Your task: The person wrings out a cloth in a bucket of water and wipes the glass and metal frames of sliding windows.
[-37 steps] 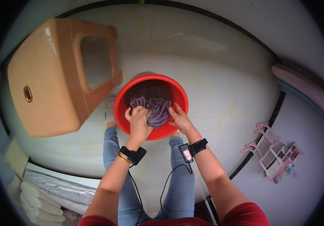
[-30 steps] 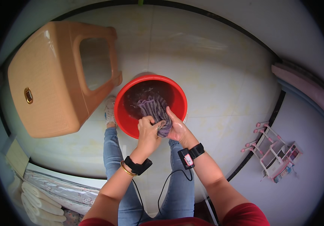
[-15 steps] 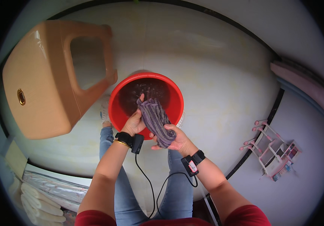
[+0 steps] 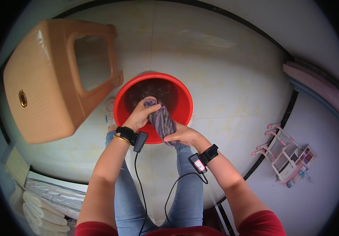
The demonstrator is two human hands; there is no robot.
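Note:
A wet-looking cloth (image 4: 162, 120), striped purple and grey, is stretched and bunched between my two hands above a red bucket (image 4: 185, 92). Its far end is gripped by my left hand (image 4: 141, 113), with the fingers curled round it and the thumb lying across. My right hand (image 4: 186, 134) is closed on the near end, close to the bucket's near rim. Dark water (image 4: 150, 87) shows inside the bucket. Part of the cloth is covered by my fingers.
A peach plastic stool (image 4: 57, 82) with a square opening lies to the left of the bucket. At the right stands a white and pink rack (image 4: 289, 159). Folded cream cloths (image 4: 43, 212) are at the lower left. Black cables (image 4: 142, 192) hang from the wrist devices.
The cloth, looser and flatter before, is now gathered into a narrower, twisted bundle. My right hand has turned from palm-up beneath it to gripping around it, and my left fingers have curled over its end.

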